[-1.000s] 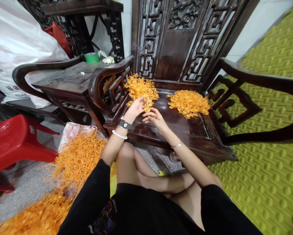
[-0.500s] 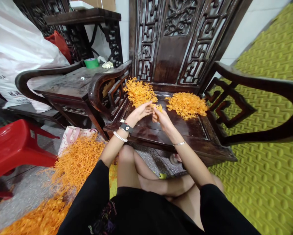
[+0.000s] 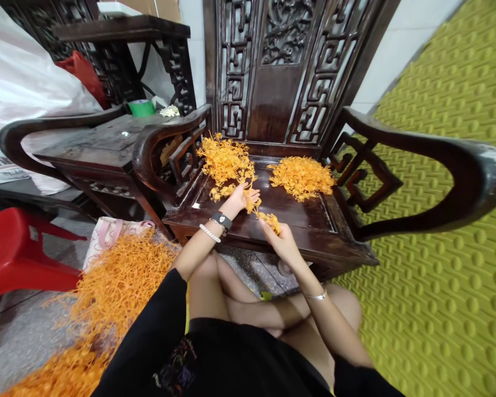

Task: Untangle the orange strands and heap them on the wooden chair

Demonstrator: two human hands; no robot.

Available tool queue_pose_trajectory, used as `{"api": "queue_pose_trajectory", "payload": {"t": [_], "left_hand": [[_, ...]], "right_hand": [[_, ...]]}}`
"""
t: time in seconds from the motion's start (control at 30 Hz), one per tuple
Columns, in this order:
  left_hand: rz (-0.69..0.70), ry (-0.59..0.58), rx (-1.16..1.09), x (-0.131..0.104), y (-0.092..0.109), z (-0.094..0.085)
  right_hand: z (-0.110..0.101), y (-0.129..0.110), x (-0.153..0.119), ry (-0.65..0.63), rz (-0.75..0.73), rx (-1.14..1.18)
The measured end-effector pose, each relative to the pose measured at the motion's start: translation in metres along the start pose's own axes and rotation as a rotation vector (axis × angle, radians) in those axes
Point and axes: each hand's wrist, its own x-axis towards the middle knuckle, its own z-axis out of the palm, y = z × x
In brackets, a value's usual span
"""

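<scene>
from the head view, we look down on a wooden chair (image 3: 299, 212) whose seat bears the orange pieces we are handling. our right hand (image 3: 278, 234) is over the front part of the seat, its fingers together and clamped on an orange bunch (image 3: 270, 222). our left hand (image 3: 244, 197) is just beyond it, a little to the left, palm showing and fingers outstretched, slightly apart, with orange strands (image 3: 252, 205) against them. we cannot tell whether any strand is pinched there. the strands reach toward the bunch in our right hand.

farther back on the seat we see a left orange pile (image 3: 225, 157) near the carved armrest and a right orange pile (image 3: 302, 177) near the other armrest, with bare wood between them. a small orange clump (image 3: 222, 192) lies just in front of the left one.

to our left, a tangled orange heap (image 3: 126, 270) is beside a pink-and-white bag (image 3: 107, 237), near a red stool (image 3: 20, 251). beyond these stands a dark desk (image 3: 102, 146) with a green tape roll (image 3: 141, 108) on it. a bumpy yellow mat (image 3: 450, 309) spreads to our right.
</scene>
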Motion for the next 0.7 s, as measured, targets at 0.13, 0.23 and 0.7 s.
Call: {"api": "queue_pose_trajectory", "payload": {"t": [0.13,0.23,0.7], "left_hand": [[0.072,0.024,-0.057,0.008,0.007,0.001],[0.116,-0.037,-0.085,0.007,0.016,0.007],[0.237,0.021,0.108,0.04,0.087,0.017]], "right_hand": [[-0.004,0.009,-0.031,0.066,0.076,0.027],[-0.008,0.007,-0.053,0.115,0.166,0.121],[-0.043,0.0,-0.127,0.235,0.412,0.625]]}}
